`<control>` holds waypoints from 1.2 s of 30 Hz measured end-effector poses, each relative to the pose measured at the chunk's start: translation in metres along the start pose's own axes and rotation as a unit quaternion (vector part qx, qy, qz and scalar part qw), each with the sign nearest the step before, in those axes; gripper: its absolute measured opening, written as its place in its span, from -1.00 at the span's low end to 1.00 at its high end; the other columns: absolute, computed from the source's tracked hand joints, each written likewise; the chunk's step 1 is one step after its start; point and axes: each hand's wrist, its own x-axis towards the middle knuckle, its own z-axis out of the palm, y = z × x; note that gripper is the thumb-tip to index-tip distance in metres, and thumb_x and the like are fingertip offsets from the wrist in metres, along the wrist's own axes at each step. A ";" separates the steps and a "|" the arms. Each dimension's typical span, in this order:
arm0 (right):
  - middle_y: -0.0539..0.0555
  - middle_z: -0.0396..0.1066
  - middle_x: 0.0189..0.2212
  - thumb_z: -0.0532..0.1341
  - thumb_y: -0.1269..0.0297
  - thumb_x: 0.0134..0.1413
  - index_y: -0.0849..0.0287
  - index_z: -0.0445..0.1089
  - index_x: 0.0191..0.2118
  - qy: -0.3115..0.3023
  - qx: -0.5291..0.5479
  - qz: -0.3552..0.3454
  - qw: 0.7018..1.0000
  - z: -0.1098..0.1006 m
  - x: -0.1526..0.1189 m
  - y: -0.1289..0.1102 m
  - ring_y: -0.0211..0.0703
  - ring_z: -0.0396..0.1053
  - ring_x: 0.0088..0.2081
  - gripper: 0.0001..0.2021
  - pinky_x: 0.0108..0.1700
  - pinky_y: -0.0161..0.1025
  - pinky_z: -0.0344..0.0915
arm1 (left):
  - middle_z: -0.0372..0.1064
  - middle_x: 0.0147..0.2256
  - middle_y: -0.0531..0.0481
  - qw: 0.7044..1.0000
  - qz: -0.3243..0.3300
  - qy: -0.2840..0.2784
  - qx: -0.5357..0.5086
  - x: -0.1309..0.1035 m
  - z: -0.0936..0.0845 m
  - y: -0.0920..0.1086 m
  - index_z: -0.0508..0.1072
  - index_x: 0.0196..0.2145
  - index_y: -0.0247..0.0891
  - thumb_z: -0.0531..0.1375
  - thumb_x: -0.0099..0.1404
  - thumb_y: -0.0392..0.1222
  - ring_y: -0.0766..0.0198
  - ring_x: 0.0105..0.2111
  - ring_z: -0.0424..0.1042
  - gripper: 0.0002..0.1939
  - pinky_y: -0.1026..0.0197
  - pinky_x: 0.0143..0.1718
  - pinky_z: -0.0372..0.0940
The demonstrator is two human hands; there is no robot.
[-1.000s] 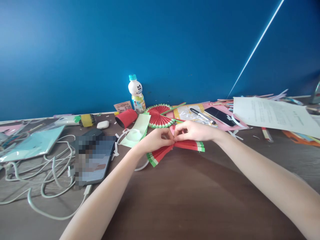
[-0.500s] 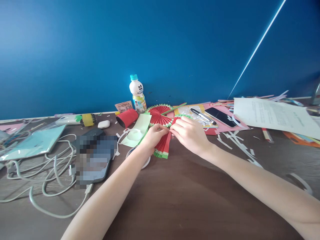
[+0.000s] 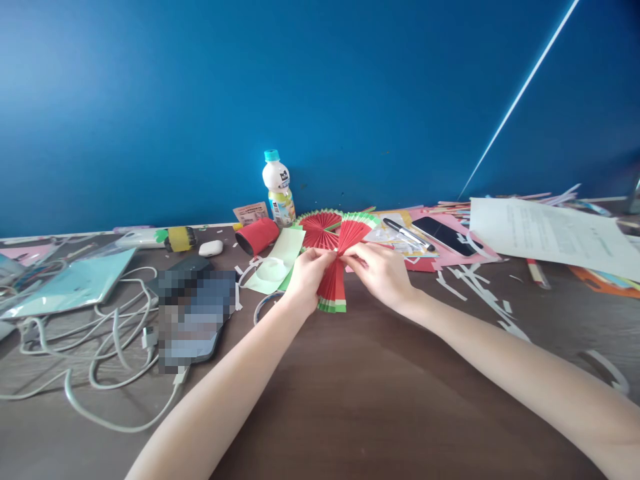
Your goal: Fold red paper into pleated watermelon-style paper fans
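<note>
A pleated red paper fan (image 3: 354, 230) with a white and green edge is pinched at its narrow middle, one half spreading upward and the other hanging below. My left hand (image 3: 313, 273) grips that middle from the left, fingers closed. From the right, my right hand (image 3: 377, 270) holds the same spot between thumb and fingers. Behind them lies a round red pleated paper disc (image 3: 317, 230) with a green rim, partly covered by the held fan. Light green paper (image 3: 283, 257) with a tape roll (image 3: 271, 270) on it lies left of my hands.
A bottle (image 3: 279, 190) stands by the blue wall, near a red cylinder (image 3: 257, 235). Phones (image 3: 197, 320) (image 3: 445, 235), cables (image 3: 115, 333) and an earbud case (image 3: 211, 249) lie about. Pens (image 3: 407, 233), white paper strips (image 3: 480, 293) and a printed sheet (image 3: 555, 233) are on the right.
The fan's upper half, earlier mostly behind my right hand, now shows spread upward. My right hand has moved slightly down and turned, while both hands keep hold of the middle.
</note>
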 end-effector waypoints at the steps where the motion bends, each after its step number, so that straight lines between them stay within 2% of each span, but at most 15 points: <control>1: 0.04 0.43 -0.53 0.09 0.25 0.13 0.18 0.37 -0.42 -0.007 0.054 0.039 0.998 0.001 0.000 0.000 -0.23 0.37 -0.47 -0.81 -0.41 -0.31 0.18 | 0.23 -0.69 0.15 1.000 0.005 0.002 0.000 0.000 -0.001 -0.001 0.29 -0.60 -0.31 0.26 -0.07 -0.28 0.48 -0.67 0.20 -0.83 0.38 -0.58 0.10; 3: 0.03 0.44 -0.49 0.12 0.21 0.09 0.18 0.37 -0.40 -0.029 0.171 0.104 0.979 0.002 0.002 0.000 -0.22 0.38 -0.44 -0.82 -0.38 -0.29 0.23 | 0.25 -0.65 0.14 1.000 0.012 0.005 0.001 0.001 -0.002 -0.002 0.31 -0.57 -0.31 0.25 -0.08 -0.26 0.47 -0.63 0.22 -0.85 0.38 -0.57 0.09; 5: 0.04 0.43 -0.47 0.15 0.16 0.04 0.18 0.37 -0.41 -0.061 0.276 0.156 0.946 0.002 0.004 0.001 -0.20 0.38 -0.42 -0.80 -0.36 -0.27 0.27 | 0.24 -0.64 0.14 1.000 0.020 0.006 0.001 0.001 -0.003 -0.002 0.32 -0.55 -0.30 0.25 -0.07 -0.24 0.47 -0.61 0.23 -0.85 0.38 -0.55 0.08; 7: 0.04 0.42 -0.46 0.19 0.12 -0.03 0.19 0.38 -0.41 -0.089 0.340 0.198 0.915 0.000 0.008 0.003 -0.20 0.37 -0.41 -0.79 -0.37 -0.25 0.28 | 0.23 -0.63 0.15 1.000 0.029 -0.006 -0.002 0.002 -0.004 -0.002 0.30 -0.55 -0.29 0.25 -0.07 -0.23 0.47 -0.60 0.23 -0.84 0.38 -0.54 0.08; 9: 0.02 0.40 -0.47 0.24 0.12 -0.10 0.18 0.39 -0.42 -0.100 0.368 0.226 0.896 -0.003 0.011 0.006 -0.21 0.34 -0.41 -0.78 -0.36 -0.24 0.27 | 0.24 -0.61 0.16 0.999 0.033 -0.036 -0.007 0.003 -0.006 -0.001 0.29 -0.55 -0.28 0.25 -0.06 -0.21 0.46 -0.59 0.23 -0.82 0.37 -0.53 0.08; 13: -0.02 0.36 -0.49 0.30 0.15 -0.20 0.17 0.37 -0.45 -0.103 0.423 0.249 0.865 -0.003 0.014 0.012 -0.25 0.30 -0.40 -0.79 -0.35 -0.25 0.24 | 0.24 -0.60 0.18 0.993 0.041 -0.110 -0.025 0.007 -0.010 0.000 0.27 -0.53 -0.26 0.27 -0.05 -0.17 0.46 -0.58 0.23 -0.78 0.38 -0.53 0.08; 17: -0.06 0.31 -0.51 0.31 0.21 -0.19 0.19 0.35 -0.45 -0.126 0.520 0.273 0.799 0.001 0.012 0.017 -0.33 0.24 -0.47 -0.81 -0.41 -0.31 0.15 | 0.30 -0.53 0.16 0.982 0.065 -0.172 -0.045 0.009 -0.013 0.000 0.29 -0.51 -0.25 0.28 -0.03 -0.18 0.44 -0.53 0.29 -0.79 0.35 -0.43 0.17; 20: -0.06 0.31 -0.49 0.31 0.26 -0.17 0.20 0.35 -0.45 -0.146 0.574 0.271 0.758 0.002 0.011 0.019 -0.35 0.25 -0.46 -0.84 -0.42 -0.33 0.12 | 0.33 -0.51 0.15 0.979 0.060 -0.188 -0.051 0.010 -0.014 -0.001 0.30 -0.51 -0.25 0.28 -0.03 -0.17 0.42 -0.50 0.31 -0.79 0.33 -0.39 0.19; 25: -0.08 0.30 -0.51 0.29 0.30 -0.13 0.19 0.32 -0.49 -0.178 0.627 0.282 0.705 0.003 0.012 0.019 -0.32 0.27 -0.45 -0.87 -0.30 -0.25 0.21 | 0.31 -0.52 0.14 0.981 0.051 -0.178 -0.060 0.011 -0.014 -0.003 0.29 -0.52 -0.27 0.28 -0.02 -0.18 0.43 -0.51 0.29 -0.79 0.35 -0.41 0.18; 27: -0.06 0.32 -0.50 0.27 0.30 -0.12 0.19 0.31 -0.49 -0.192 0.631 0.282 0.697 0.003 0.012 0.019 -0.29 0.29 -0.43 -0.87 -0.26 -0.21 0.23 | 0.29 -0.52 0.15 0.980 0.054 -0.181 -0.059 0.011 -0.014 -0.004 0.29 -0.54 -0.27 0.28 -0.02 -0.18 0.45 -0.52 0.27 -0.79 0.36 -0.42 0.16; 29: -0.05 0.33 -0.49 0.27 0.29 -0.11 0.19 0.32 -0.48 -0.194 0.626 0.280 0.702 0.003 0.012 0.018 -0.28 0.29 -0.41 -0.88 -0.23 -0.20 0.23 | 0.28 -0.53 0.15 0.979 0.056 -0.185 -0.059 0.011 -0.014 -0.004 0.30 -0.54 -0.27 0.28 -0.02 -0.19 0.45 -0.52 0.26 -0.80 0.37 -0.43 0.15; 33: -0.07 0.29 -0.48 0.29 0.28 -0.15 0.19 0.32 -0.47 -0.170 0.598 0.265 0.737 0.003 0.011 0.018 -0.32 0.25 -0.41 -0.86 -0.26 -0.25 0.19 | 0.29 -0.49 0.13 0.976 0.050 -0.201 -0.073 0.010 -0.014 -0.003 0.30 -0.50 -0.25 0.28 -0.02 -0.18 0.40 -0.46 0.29 -0.80 0.34 -0.38 0.17; 36: -0.03 0.32 -0.43 0.29 0.23 -0.15 0.17 0.34 -0.41 -0.161 0.557 0.269 0.769 0.003 0.009 0.018 -0.28 0.27 -0.35 -0.83 -0.25 -0.23 0.19 | 0.29 -0.47 0.11 0.971 0.058 -0.218 -0.073 0.011 -0.015 -0.001 0.30 -0.51 -0.26 0.28 0.00 -0.18 0.40 -0.45 0.28 -0.80 0.33 -0.36 0.17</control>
